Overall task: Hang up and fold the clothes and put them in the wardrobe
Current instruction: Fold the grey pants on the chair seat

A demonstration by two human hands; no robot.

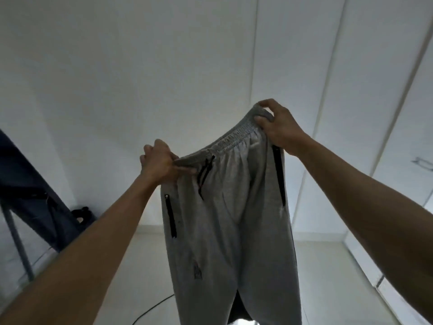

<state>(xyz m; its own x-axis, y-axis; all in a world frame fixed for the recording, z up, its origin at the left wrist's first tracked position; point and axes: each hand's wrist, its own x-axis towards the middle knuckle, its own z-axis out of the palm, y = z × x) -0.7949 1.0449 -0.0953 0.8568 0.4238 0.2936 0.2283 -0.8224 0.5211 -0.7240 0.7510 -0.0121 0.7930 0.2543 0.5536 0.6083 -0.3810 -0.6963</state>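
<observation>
Bare forearms up close, left hand (159, 160) and right hand (278, 127) each pinching the elastic waistband of soft grey cotton joggers (225, 219), held out mid-air before the white wall. Looks light and floppy, so waistband corners are the spot to grab.

Sweatpants (225, 207) hang at centre between two raised hands, the left hand (159, 160) gripping the waistband's left end and the right hand (278, 125) its higher right end. Hanging trousers (30, 184) lie far left; wardrobe doors (375, 113) stand right, behind the arm.
</observation>
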